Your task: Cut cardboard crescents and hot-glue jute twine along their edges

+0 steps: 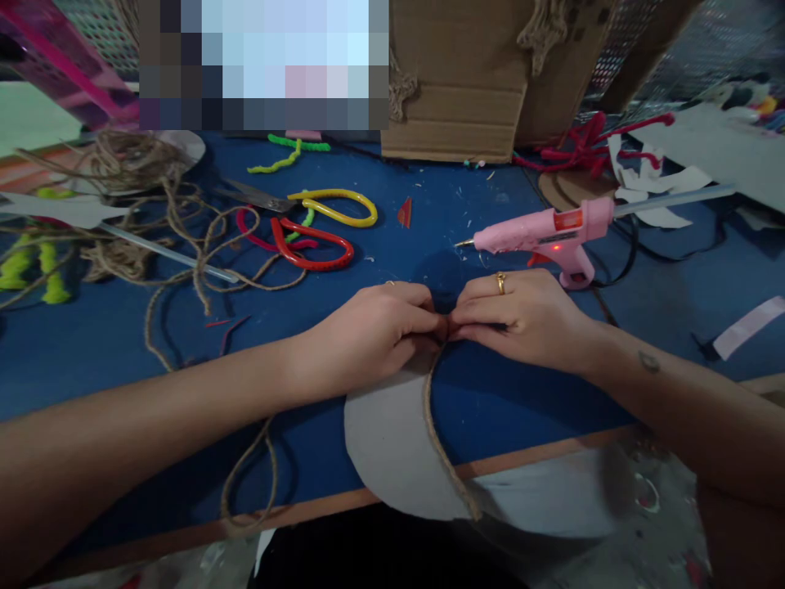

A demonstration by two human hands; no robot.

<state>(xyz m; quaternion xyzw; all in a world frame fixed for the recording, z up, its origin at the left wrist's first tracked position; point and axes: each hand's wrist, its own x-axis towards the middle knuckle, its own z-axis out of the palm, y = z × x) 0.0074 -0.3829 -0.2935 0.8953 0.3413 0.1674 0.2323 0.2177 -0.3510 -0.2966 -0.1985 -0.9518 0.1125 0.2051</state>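
Observation:
A curved piece of grey card (389, 438) lies at the table's front edge, its lower end sticking out past it. Brown twine (437, 425) runs along the card's right edge. My left hand (383, 331) is over the card's upper end, thumb and fingers pinched on the card and twine. Right beside it, my right hand (518, 319) has its fingertips pressed together at the same spot, on the twine; the fingers hide the exact grip. Behind my right hand lies a pink glue gun (540, 233) with a lit orange light and a clear glue stick in its back.
Scissors (325, 233) with one yellow and one red handle lie behind my left hand. Tangled twine (138, 164) and a glue stick (172, 254) are at the left. A cardboard structure (454, 82) stands at the back, with white paper scraps (659, 184) to the right.

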